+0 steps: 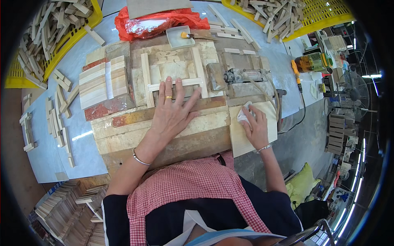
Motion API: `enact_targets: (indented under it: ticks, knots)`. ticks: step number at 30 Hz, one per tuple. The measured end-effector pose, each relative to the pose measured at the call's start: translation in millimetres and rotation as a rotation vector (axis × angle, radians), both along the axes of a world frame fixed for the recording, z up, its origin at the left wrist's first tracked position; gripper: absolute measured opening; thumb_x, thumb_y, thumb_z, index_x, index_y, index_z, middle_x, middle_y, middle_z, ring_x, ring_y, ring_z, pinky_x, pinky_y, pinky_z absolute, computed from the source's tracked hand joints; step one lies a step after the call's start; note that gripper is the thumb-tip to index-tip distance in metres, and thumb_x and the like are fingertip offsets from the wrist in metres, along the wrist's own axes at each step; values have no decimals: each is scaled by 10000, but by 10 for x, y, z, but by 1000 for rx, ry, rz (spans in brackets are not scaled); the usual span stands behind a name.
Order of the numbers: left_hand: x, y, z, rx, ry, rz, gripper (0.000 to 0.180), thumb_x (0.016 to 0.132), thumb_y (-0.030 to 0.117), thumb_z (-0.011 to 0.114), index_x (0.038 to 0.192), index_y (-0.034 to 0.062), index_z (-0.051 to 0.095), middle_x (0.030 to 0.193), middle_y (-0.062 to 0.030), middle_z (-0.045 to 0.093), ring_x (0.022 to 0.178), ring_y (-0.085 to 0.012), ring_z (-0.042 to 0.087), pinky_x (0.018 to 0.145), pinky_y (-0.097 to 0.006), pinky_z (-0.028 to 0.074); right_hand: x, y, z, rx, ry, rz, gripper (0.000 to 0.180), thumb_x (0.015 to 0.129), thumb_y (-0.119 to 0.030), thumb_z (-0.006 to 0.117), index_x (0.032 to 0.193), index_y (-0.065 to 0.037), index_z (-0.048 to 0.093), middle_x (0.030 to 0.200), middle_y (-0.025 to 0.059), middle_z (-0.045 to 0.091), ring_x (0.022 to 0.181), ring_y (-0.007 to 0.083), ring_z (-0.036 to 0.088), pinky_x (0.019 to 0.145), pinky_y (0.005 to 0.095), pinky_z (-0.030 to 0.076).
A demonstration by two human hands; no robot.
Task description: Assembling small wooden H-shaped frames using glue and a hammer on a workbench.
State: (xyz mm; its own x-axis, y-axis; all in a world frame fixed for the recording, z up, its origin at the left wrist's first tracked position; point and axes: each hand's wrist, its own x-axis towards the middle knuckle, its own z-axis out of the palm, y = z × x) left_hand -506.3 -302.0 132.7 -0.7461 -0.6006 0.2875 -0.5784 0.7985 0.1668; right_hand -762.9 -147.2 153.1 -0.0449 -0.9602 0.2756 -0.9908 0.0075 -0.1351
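Note:
My left hand point(174, 104) lies with fingers spread over the crossbar point(188, 82) of an H-shaped wooden frame point(145, 69) on the worn wooden jig point(164, 135). It presses flat and grips nothing. My right hand point(257, 125) is closed around a crumpled white cloth point(243, 115), resting on a pale thin wooden board point(258, 141) at the jig's right. A small pneumatic clamp point(246, 76) with a hose sits right of the frame, beside a wooden block point(216, 76). Left of the frame, several flat wood strips point(98, 82) lie side by side.
Behind the jig are a white tray point(174, 42) with a glue brush point(188, 35) and a red plastic bag point(123, 24). Yellow baskets point(96, 16) of wood sticks stand at both far corners. Loose sticks point(57, 119) lie left; an orange-handled tool point(296, 74) lies right.

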Motion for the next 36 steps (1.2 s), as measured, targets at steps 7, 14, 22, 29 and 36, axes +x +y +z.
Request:
enact_targets:
  ticks: [7,14,22,29,36]
  knots:
    - [26,-22,-47,39,107,33,800,803,421,655,1369,-64,364,1380,-248,392,1318,-399,332,1115,-475,259,22,-323,120,41,-363,-26,156,819,-83,647,971,-51,649,886,117,596,812,280,594,697,356,477]
    - [33,57,-88,24,100,30,754,817,384,638,1327,-114,391,1385,-257,391,1321,-388,346,1111,-481,267,568,-1465,92,-40,-62,313,150,823,-160,649,915,-52,599,905,86,584,823,248,598,643,326,500]
    - [67,117,-217,-8,148,42,577,818,339,635,1175,-99,515,1222,-263,516,1198,-398,475,1063,-504,342,1225,-2025,194,-137,-1,686,147,806,-177,631,867,-64,560,824,72,539,805,223,578,589,329,502]
    - [54,91,-176,-45,183,28,499,831,323,614,1129,-74,556,1164,-231,552,1104,-352,531,1002,-473,403,1517,-2389,-27,-40,46,572,170,803,-186,630,866,-54,545,853,86,539,816,241,578,605,336,515]
    - [83,-204,2,-59,260,2,441,826,240,581,1119,-89,554,1118,-201,562,1065,-314,532,919,-417,415,513,-1765,636,93,-583,117,175,864,-195,619,918,-29,638,868,63,648,799,164,617,708,289,491]
